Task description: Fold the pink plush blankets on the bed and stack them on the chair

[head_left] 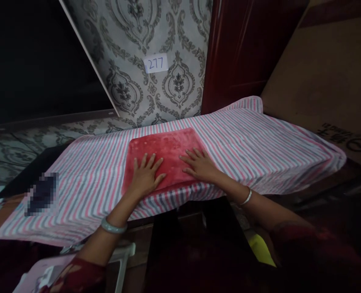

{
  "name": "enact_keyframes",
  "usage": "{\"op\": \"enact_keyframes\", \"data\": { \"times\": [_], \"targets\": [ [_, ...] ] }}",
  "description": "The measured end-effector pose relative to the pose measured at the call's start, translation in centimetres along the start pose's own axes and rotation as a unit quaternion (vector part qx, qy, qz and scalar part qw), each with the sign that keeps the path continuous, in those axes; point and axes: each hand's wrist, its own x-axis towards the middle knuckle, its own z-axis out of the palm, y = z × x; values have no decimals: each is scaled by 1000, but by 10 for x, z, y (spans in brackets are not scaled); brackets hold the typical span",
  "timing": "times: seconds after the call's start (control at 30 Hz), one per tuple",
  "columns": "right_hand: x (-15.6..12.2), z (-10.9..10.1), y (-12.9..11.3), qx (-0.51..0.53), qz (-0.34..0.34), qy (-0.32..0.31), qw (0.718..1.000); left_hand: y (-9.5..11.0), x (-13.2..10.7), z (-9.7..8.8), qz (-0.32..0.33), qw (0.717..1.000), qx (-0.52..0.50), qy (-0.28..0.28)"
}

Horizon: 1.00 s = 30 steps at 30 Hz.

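Note:
A red plush pad (pixel 164 150) lies on a pink, grey and white striped cloth (pixel 247 142), near the cloth's front edge. My left hand (pixel 145 176) rests flat on the pad's lower left part, fingers spread. My right hand (pixel 198 165) lies flat on the pad's lower right corner, its fingertips on the pad and its palm partly over the cloth. Neither hand holds anything. A pale green bangle (pixel 114 226) circles my left wrist, and a silver bangle (pixel 246 197) circles my right.
The cloth covers a long raised surface. Behind it stand a damask-patterned panel (pixel 156 77) bearing a paper label reading 277 (pixel 155 63), a dark red panel (pixel 238 53) and brown cardboard (pixel 327 85). A blurred dark patch (pixel 42 193) lies on the cloth's left. A yellow item (pixel 261 250) shows below.

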Motion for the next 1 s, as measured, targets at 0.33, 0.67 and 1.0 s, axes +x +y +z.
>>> {"op": "enact_keyframes", "data": {
  "times": [0.33, 0.67, 1.0],
  "targets": [
    [-11, 26, 2, 5, 2, 26, 1000, 1, -8, 34, -10, 1000, -19, 6],
    [-36, 17, 26, 43, -89, 32, 995, -13, -34, 29, 32, 998, -15, 51],
    [-65, 40, 65, 88, -127, 110, 982, -69, -75, 43, 77, 992, 12, 97]
  ]
}}
